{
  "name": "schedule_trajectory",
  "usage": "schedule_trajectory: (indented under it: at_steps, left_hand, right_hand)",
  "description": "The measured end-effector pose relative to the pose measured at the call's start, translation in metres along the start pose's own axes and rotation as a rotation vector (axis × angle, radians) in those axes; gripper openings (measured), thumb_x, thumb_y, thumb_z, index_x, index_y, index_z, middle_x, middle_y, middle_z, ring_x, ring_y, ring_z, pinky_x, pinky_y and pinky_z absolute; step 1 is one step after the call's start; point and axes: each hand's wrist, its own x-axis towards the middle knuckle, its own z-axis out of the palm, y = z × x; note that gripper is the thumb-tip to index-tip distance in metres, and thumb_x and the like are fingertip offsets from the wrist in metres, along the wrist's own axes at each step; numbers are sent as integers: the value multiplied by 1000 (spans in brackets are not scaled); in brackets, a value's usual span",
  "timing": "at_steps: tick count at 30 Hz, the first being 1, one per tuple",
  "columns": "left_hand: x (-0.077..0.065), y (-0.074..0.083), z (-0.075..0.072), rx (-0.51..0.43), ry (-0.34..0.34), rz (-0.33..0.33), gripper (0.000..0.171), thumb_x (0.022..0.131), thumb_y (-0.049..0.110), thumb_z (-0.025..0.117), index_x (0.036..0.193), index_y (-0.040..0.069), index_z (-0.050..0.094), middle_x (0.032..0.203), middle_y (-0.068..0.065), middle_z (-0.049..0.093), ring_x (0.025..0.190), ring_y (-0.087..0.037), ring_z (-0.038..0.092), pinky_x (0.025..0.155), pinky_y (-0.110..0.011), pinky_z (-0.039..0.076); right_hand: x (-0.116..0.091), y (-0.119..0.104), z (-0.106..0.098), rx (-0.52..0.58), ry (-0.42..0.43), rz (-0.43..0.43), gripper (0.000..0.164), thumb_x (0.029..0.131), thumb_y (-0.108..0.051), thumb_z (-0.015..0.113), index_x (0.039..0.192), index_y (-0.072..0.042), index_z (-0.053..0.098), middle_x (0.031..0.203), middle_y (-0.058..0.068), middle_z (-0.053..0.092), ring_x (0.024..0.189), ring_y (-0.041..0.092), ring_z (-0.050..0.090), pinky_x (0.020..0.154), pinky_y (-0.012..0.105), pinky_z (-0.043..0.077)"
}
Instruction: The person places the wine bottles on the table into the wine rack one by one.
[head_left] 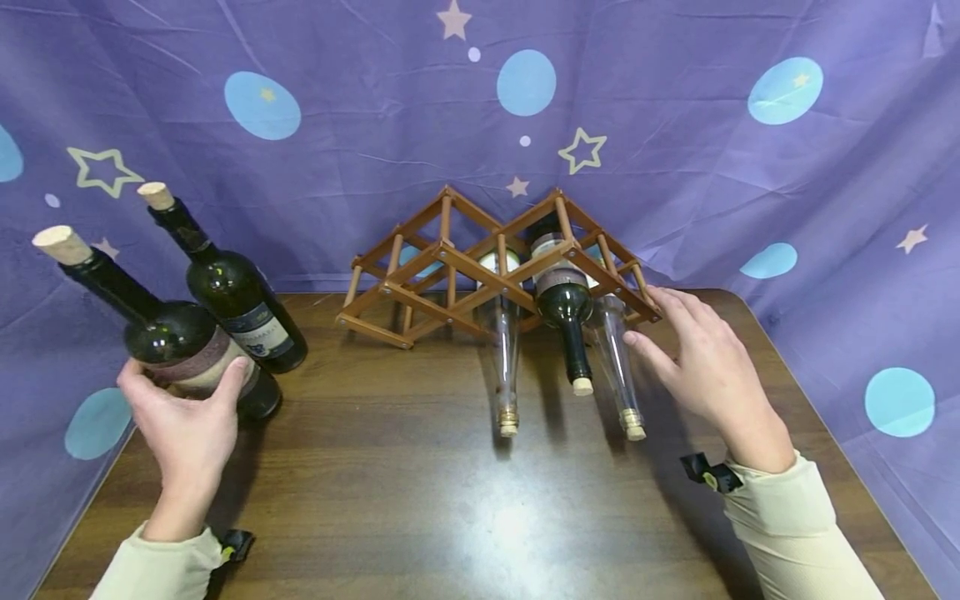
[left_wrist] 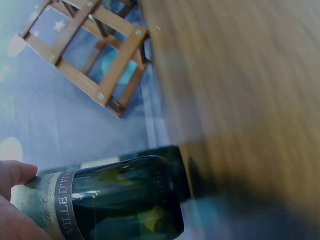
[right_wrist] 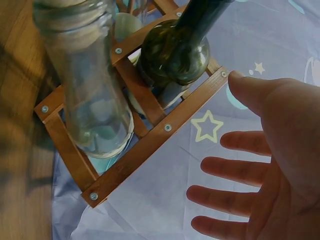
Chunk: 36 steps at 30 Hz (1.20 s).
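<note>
Bottle (head_left: 174, 332): left hand (head_left: 187, 425) gripping it, likely steadying its weight
Right hand (head_left: 708, 358): hovering straight-fingered beside rack (head_left: 474, 268)
Rack: cradling bottles (head_left: 566, 302), presumably against rolling

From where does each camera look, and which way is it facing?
Head: worn on the head, looking forward and down at the table and rack; left hand, right hand and sleeves show.
Left wrist: worn on that wrist, facing the held bottle, the rack beyond; part of the left hand shows.
Right wrist: worn on that wrist, facing the rack's end, a clear bottle and a dark bottle; the right hand shows.
Shared: head and left wrist both show the held bottle and rack.
</note>
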Motion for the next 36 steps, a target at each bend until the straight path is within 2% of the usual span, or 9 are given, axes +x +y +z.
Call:
schedule_trajectory:
  at_steps: [5, 10, 18, 22, 27, 36]
  left_hand:
    - [-12, 25, 5, -28, -19, 25, 83, 80, 5, 89, 150, 12, 44, 132, 15, 50, 119, -4, 51, 97, -20, 39]
    - [-15, 29, 12, -51, -48, 89, 87, 78, 4, 91, 151, 14, 46, 133, 15, 52, 119, -6, 53, 93, -21, 41]
    - [-24, 49, 24, -75, -102, 201, 90, 73, 4, 95, 150, 18, 51, 133, 16, 55, 114, -8, 57, 94, -20, 43]
    - [-29, 58, 29, -100, -119, 227, 91, 72, 2, 96, 150, 17, 52, 134, 15, 56, 115, -8, 57, 96, -21, 43]
    - [-36, 69, 34, -176, -151, 222, 89, 72, -2, 95, 149, 13, 52, 132, 10, 60, 114, -11, 59, 94, -21, 44]
    - [-51, 92, 48, -412, -212, 203, 84, 73, -11, 89, 146, 7, 51, 131, -2, 64, 116, -19, 63, 95, -25, 47]
  right_hand:
    - [1, -5, -2, 10, 9, -10, 70, 98, -39, 78, 158, -14, 51, 152, 17, 56, 138, 44, 52, 111, 64, 40]
    - [0, -10, -5, 17, 38, -37, 72, 97, -36, 80, 158, -14, 51, 153, 17, 56, 139, 43, 52, 111, 63, 40]
    - [-1, -18, -10, 20, 100, -91, 73, 93, -31, 84, 156, -12, 53, 149, 16, 59, 136, 41, 55, 110, 61, 42]
    - [-2, -21, -12, 22, 120, -106, 73, 92, -29, 85, 155, -11, 54, 148, 16, 60, 135, 41, 55, 108, 61, 43]
    - [-2, -24, -13, 25, 131, -126, 74, 91, -27, 86, 156, -11, 54, 148, 16, 60, 136, 41, 55, 109, 61, 43]
    - [0, -37, -12, 56, 166, -191, 73, 90, -30, 85, 152, -7, 56, 147, 17, 60, 134, 39, 57, 109, 59, 44]
